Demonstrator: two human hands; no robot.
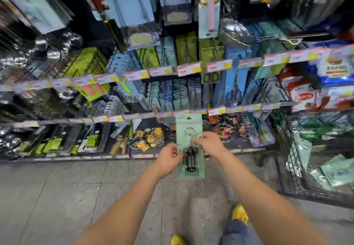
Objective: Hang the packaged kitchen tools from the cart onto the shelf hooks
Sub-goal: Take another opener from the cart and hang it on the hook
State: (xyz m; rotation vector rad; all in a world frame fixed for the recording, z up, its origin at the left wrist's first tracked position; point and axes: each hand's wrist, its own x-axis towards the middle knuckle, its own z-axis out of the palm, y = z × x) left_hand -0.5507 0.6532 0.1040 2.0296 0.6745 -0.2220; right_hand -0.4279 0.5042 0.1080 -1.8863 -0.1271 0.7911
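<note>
I hold one packaged tool (189,128) upright in front of the shelving: a pale green card with a metal corkscrew under clear plastic. My left hand (169,158) pinches its left edge low down. My right hand (209,143) grips its right edge near the middle. The card's top reaches the price strip of the lower hook row (145,115). At the right stands the black wire cart (291,170), with several more green packages (333,170) in it.
Hooks crowded with blue and green packaged tools (178,95) fill the shelving above. The bottom shelf (241,141) holds wire racks and boxed goods. Bags of food hang at the upper right. Grey floor lies below, with my yellow shoes (239,213) on it.
</note>
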